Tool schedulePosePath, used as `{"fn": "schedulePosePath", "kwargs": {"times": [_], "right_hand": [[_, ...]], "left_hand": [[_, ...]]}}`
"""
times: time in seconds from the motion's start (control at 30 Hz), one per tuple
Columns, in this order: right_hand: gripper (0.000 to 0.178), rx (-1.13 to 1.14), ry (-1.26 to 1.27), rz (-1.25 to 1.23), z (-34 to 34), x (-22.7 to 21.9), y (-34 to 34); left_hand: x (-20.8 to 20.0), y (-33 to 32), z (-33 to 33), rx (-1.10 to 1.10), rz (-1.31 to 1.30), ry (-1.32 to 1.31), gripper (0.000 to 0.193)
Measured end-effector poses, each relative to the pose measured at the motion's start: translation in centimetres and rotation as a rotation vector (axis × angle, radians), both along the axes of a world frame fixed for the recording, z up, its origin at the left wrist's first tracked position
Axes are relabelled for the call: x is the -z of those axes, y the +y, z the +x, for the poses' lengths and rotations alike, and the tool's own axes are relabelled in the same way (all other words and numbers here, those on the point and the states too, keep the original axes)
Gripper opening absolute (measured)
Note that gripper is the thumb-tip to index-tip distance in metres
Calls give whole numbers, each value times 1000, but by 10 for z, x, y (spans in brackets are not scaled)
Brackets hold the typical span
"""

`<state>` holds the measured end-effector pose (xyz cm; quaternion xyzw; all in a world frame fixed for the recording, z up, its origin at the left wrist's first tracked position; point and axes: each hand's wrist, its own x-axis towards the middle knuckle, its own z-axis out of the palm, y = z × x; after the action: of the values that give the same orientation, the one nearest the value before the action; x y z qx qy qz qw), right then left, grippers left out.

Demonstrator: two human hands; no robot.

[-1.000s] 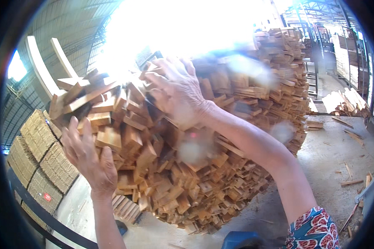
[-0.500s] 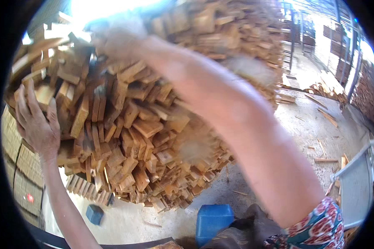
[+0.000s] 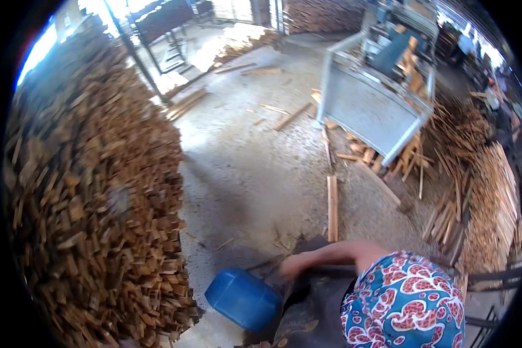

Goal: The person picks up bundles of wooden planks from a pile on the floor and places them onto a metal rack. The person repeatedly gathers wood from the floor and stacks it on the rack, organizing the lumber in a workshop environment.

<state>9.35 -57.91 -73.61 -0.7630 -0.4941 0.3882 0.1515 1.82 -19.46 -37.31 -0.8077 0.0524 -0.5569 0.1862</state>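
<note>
Right hand is blurred; finger opening and any hold cannot be told. Left hand is out of view. Blue container rests on the floor, near the right hand's lower left, long axis slanting down rightward.

Blurred right hand, its hold unclear; wood stack cut off below

The grey floor bears a tall pile of wooden blocks at left, a blue jug near it, a long wooden strip and, further right, heaped sticks.
</note>
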Motion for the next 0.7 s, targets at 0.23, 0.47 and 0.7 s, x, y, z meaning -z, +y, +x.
{"fn": "schedulePosePath", "kwargs": {"times": [0.23, 0.47, 0.7], "right_hand": [[31, 857, 264, -161, -93, -4, -174], [44, 545, 278, 257, -153, 39, -228], [47, 918, 331, 356, -288, 134, -363]], "left_hand": [[203, -240, -27, 505, -573, 1133, 59], [324, -380, -47, 544, -553, 2071, 59], [348, -511, -35, 676, -282, 2328, 59]]}}
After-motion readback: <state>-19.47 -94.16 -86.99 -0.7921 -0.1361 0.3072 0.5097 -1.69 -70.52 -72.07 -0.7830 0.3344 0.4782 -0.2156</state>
